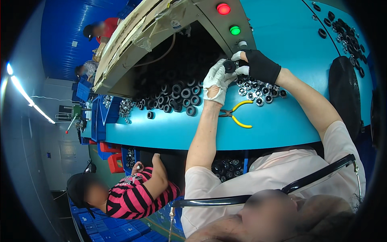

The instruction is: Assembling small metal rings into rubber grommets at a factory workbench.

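Note:
My left hand (215, 82), in a worn white glove, and my right hand (260, 64), in a black fingerless glove, meet above the turquoise table (282, 125). Between their fingertips they hold a small black ring part (229, 65). Just below my right hand lies a cluster of small silver-and-black round parts (260, 92). A heap of black rubber rings (177, 94) spreads to the left of my left hand, under the machine's overhang. Yellow-handled pliers (238, 115) lie on the table beside my left forearm.
A beige machine housing (161, 24) carries a red button (223, 8) and a green button (234, 30). More black parts (346, 32) and a dark pad (342, 94) sit at right. A person in a pink-and-black striped shirt (133, 195) works at lower left near blue crates (102, 117).

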The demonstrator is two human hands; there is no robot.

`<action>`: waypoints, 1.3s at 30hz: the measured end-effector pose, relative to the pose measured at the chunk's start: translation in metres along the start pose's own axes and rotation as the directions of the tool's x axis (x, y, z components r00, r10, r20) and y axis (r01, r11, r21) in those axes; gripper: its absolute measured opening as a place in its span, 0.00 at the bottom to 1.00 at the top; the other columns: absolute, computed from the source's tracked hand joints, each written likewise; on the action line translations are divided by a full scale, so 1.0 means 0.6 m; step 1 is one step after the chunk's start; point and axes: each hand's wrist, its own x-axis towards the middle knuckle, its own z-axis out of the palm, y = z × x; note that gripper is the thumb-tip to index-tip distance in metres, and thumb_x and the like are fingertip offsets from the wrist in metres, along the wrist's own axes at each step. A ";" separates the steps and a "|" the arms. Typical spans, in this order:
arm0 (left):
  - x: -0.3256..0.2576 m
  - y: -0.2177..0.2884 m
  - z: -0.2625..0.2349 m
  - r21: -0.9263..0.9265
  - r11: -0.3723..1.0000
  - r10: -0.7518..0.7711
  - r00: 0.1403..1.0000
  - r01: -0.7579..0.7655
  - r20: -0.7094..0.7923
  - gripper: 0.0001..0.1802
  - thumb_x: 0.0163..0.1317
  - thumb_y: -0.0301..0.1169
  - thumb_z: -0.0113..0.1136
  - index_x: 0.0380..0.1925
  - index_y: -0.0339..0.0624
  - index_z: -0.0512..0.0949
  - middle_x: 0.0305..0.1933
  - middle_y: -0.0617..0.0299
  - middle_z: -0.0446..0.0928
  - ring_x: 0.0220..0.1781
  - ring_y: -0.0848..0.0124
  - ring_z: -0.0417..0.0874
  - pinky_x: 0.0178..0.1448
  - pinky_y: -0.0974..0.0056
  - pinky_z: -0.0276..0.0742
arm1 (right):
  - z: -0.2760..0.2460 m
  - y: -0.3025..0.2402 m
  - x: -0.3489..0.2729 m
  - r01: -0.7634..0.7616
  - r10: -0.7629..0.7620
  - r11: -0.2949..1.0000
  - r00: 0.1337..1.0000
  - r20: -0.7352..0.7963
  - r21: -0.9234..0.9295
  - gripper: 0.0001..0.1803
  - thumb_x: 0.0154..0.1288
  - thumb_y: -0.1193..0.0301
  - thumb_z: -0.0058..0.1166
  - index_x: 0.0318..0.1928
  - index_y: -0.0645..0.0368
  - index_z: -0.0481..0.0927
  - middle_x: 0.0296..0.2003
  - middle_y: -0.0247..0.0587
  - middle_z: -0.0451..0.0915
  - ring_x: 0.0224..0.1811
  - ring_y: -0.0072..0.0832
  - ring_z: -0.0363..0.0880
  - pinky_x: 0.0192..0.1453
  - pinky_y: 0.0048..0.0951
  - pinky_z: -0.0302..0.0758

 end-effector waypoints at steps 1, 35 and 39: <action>0.000 0.000 0.000 -0.004 1.000 0.001 1.000 -0.001 -0.003 0.23 0.63 0.32 0.55 0.56 0.37 0.65 0.50 0.56 0.74 0.43 0.63 0.79 0.51 0.57 0.74 | -0.001 0.000 0.000 -0.009 0.009 1.000 1.000 0.003 -0.004 0.15 0.51 0.71 0.59 0.39 0.67 0.76 0.30 0.52 0.79 0.34 0.41 0.79 0.40 0.32 0.74; -0.006 -0.016 0.008 0.080 0.997 -0.019 1.000 0.020 -0.008 0.22 0.64 0.32 0.52 0.55 0.33 0.64 0.48 0.53 0.73 0.45 0.64 0.79 0.52 0.58 0.77 | 0.038 -0.009 -0.014 0.161 -0.210 0.946 0.965 -0.156 -0.280 0.12 0.49 0.72 0.58 0.37 0.59 0.75 0.32 0.44 0.73 0.33 0.40 0.76 0.35 0.34 0.74; -0.011 -0.020 0.016 0.168 0.983 0.084 0.996 -0.076 -0.040 0.20 0.64 0.32 0.53 0.53 0.31 0.66 0.47 0.53 0.74 0.44 0.66 0.79 0.51 0.62 0.76 | 0.038 -0.007 -0.015 0.103 -0.153 0.948 0.977 -0.146 -0.302 0.12 0.48 0.74 0.57 0.35 0.62 0.73 0.33 0.46 0.73 0.34 0.42 0.76 0.35 0.35 0.74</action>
